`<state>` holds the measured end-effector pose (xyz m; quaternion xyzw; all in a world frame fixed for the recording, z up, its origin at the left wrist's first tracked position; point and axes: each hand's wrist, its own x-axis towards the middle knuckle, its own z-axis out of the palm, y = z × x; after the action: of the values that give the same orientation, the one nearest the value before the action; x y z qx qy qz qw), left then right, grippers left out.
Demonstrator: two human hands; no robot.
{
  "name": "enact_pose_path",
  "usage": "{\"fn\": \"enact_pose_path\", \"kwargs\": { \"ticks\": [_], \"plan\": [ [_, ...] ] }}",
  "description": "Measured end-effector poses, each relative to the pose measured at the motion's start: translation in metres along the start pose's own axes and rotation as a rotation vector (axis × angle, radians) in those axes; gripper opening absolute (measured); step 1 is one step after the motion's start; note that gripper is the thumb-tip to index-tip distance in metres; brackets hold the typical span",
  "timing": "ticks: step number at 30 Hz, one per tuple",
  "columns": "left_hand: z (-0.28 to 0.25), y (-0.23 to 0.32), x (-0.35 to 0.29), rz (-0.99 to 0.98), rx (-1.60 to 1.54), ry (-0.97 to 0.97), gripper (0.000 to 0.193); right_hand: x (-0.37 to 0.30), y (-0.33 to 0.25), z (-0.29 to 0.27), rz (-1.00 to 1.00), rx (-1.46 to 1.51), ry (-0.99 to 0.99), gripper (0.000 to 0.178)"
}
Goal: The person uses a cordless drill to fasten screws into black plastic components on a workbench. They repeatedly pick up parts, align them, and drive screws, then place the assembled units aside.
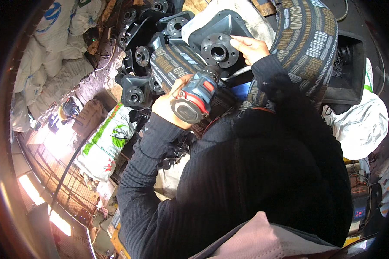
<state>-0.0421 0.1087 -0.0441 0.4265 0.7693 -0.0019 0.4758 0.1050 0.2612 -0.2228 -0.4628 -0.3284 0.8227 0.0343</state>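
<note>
My left hand [173, 102] is wrapped around a blue-and-red cordless drill [199, 93], whose dark chuck points up at a black moulded part [222, 26]. That part has a tapered body and a round flange [208, 48] with a centre bore and a ring of small holes. It rests between my knees against a white padded surface [263, 23]. At the flange's right edge my right hand [253, 49] pinches thumb and forefinger together. Whatever is between those fingertips, if anything, is too small to make out.
Several similar black flanged parts [135, 96] are heaped at the left. A black bin [345, 82] holding small dark pieces stands right of my patterned trouser leg [307, 43]. White sacks [43, 64] are piled far left, and a white plastic bag [361, 127] lies right.
</note>
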Motion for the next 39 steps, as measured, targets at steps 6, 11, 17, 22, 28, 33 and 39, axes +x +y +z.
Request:
{"fn": "enact_pose_path", "kwargs": {
  "ticks": [6,11,17,22,28,33,39],
  "plan": [
    [0.011,0.012,-0.034,0.146,0.054,0.297,0.037,-0.026,-0.012,-0.015,0.047,0.332,-0.051,0.032],
    [0.018,0.037,-0.05,0.37,0.27,0.426,0.036,-0.052,-0.009,-0.025,0.014,0.422,-0.237,0.038],
    [0.034,0.031,-0.047,0.416,0.28,0.398,0.034,-0.069,-0.004,-0.02,0.066,0.498,-0.37,0.039],
    [0.037,0.034,-0.055,0.39,0.138,0.419,0.036,-0.084,-0.005,-0.016,0.088,0.425,-0.497,0.042],
    [0.033,0.033,-0.062,0.432,0.301,0.451,0.039,-0.083,-0.007,-0.013,0.138,0.388,-0.42,0.029],
    [0.031,0.037,-0.065,0.466,0.426,0.415,0.041,-0.081,-0.005,-0.01,0.12,0.496,-0.398,0.028],
    [0.023,0.043,-0.063,0.506,0.367,0.453,0.033,-0.078,-0.005,-0.012,0.114,0.436,-0.488,0.031]
  ]
}}
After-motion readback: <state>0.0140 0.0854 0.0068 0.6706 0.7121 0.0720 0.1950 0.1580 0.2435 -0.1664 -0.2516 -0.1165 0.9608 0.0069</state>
